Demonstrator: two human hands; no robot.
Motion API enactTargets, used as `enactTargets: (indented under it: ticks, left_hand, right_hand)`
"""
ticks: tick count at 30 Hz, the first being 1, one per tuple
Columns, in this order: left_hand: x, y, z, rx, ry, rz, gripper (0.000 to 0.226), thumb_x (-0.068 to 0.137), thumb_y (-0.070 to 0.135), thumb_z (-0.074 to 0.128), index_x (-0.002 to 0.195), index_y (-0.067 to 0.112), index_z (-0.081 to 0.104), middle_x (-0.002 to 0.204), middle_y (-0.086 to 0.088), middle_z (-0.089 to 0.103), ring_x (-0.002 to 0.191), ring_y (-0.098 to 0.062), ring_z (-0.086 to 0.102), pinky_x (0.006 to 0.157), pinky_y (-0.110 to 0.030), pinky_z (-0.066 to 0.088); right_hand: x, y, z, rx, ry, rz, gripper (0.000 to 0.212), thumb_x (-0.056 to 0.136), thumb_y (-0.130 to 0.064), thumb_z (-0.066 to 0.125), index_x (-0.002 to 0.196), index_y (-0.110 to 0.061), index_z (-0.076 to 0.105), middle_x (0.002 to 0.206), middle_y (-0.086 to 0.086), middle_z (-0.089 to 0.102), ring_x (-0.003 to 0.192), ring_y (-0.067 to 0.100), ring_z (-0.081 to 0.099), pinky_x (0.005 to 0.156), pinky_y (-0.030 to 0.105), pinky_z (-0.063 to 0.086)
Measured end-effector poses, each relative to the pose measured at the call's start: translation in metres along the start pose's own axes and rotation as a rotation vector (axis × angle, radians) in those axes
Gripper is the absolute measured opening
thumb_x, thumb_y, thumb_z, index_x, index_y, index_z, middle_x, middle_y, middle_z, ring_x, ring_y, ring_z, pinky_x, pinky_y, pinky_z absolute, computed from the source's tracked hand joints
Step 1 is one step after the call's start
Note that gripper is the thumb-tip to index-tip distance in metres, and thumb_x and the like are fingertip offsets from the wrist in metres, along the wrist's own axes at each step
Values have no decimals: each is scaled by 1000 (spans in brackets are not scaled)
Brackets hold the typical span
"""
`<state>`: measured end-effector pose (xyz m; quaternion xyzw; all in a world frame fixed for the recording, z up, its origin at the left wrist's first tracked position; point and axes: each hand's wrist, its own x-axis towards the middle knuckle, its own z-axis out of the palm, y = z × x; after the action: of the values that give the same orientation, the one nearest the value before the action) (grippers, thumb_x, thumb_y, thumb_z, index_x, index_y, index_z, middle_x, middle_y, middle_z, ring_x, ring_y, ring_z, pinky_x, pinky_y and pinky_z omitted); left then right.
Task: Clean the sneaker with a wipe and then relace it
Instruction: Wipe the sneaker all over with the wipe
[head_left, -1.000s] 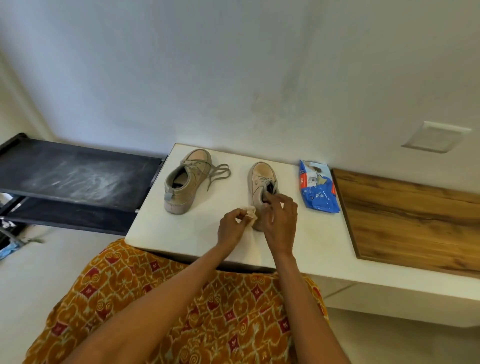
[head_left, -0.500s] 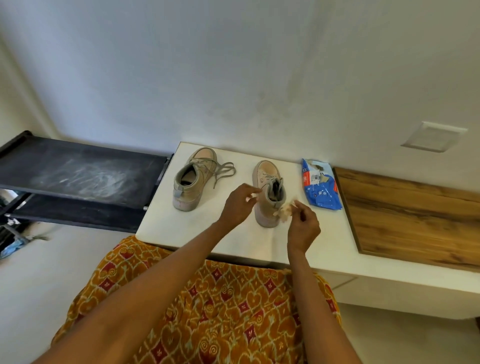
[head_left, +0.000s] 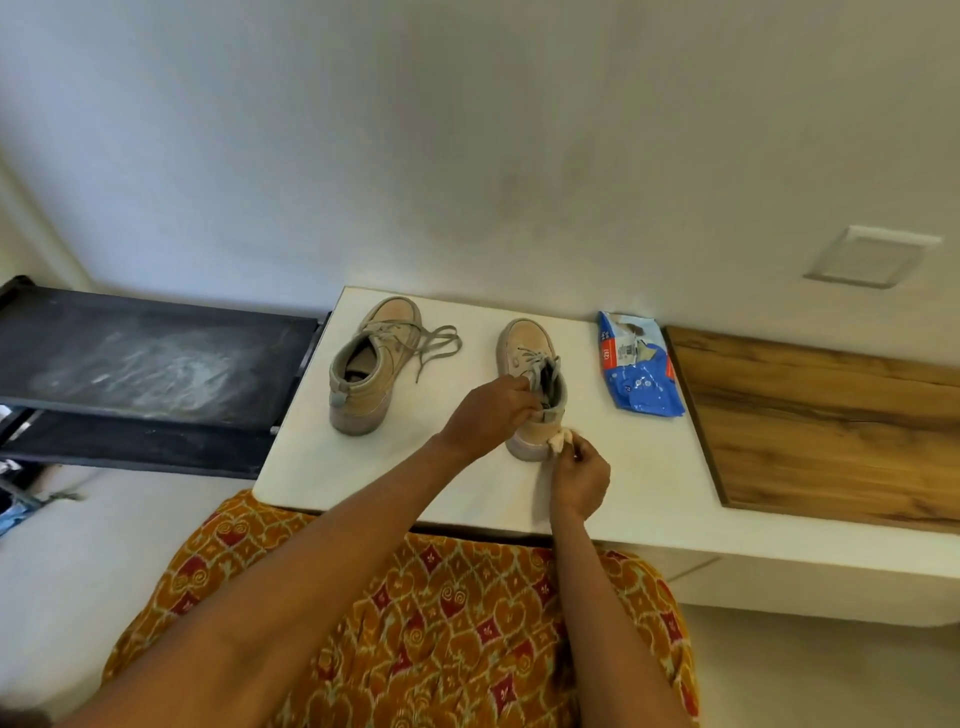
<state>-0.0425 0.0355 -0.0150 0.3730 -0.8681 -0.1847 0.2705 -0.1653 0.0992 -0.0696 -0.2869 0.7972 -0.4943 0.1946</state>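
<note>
Gripping sneaker (head_left: 530, 358) collar w/ left hand (head_left: 485, 415), right hand (head_left: 579, 480) pinches wipe (head_left: 558, 440) at heel — wipes pack (head_left: 641, 369) torn open.

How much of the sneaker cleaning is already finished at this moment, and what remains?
Done: a wipe is out of the blue pack. In hand: the left hand grips the sneaker at its collar while the right hand pinches the wipe against the heel. Left: more wiping probably, then the relacing.

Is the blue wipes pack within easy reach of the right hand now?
Probably yes: the right hand pinches a wipe at the sneaker's heel, and bare tabletop lies between it and the pack.
</note>
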Motion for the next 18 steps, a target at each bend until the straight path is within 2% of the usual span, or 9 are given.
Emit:
enactTargets:
  ticks: [2,4,6,10,13,15,18]
  left_hand:
    - [-1,0,2,2,16,5,21,93,15,54,100,6,71,97,-10,66,89,-24,61,75,-38,53]
    - [-2,0,4,8,42,4,20,92,14,55,99,5,72,97,-11,67,89,-26,62,76,-37,54]
    - [-2,1,4,15,59,4,20,91,13,56,98,5,72,97,-11,68,88,-26,63,75,-37,54]
    - [-2,2,3,22,57,11,19,90,11,57,99,5,72,98,-11,69,89,-27,63,76,-35,53]
    - [0,1,2,42,50,13,20,91,12,56,99,5,72,97,-11,69,89,-26,63,76,-34,51]
    - [0,0,1,63,32,29,18,90,12,57,97,5,73,93,-11,69,86,-27,63,73,-35,53]
    - [2,-1,-2,85,-6,44,19,90,14,57,95,4,72,92,-12,67,84,-28,63,72,-38,55]
  right_hand:
    - [5,-1,0,3,-2,34,25,91,-18,58,113,-11,68,110,10,69,101,25,61,74,23,42]
    - [6,-12,1,12,34,-21,26,92,-21,57,114,-11,67,104,10,67,95,20,58,72,24,40]
    - [1,-21,2,-1,76,-82,26,92,-22,57,115,-14,66,98,7,57,88,17,50,73,26,39]
    - [6,-13,-1,-179,2,-20,28,92,-16,54,118,-18,64,112,15,57,98,28,55,84,35,44]
    - [13,-16,-1,-123,-11,-25,28,93,-18,54,118,-17,65,112,14,61,100,24,53,79,29,42]
    - [6,-22,1,-40,11,-58,28,93,-22,55,118,-14,65,106,13,60,94,18,50,75,24,38]
    - [-2,-18,0,-35,40,-48,26,92,-25,57,116,-17,66,101,11,59,87,16,50,75,27,42]
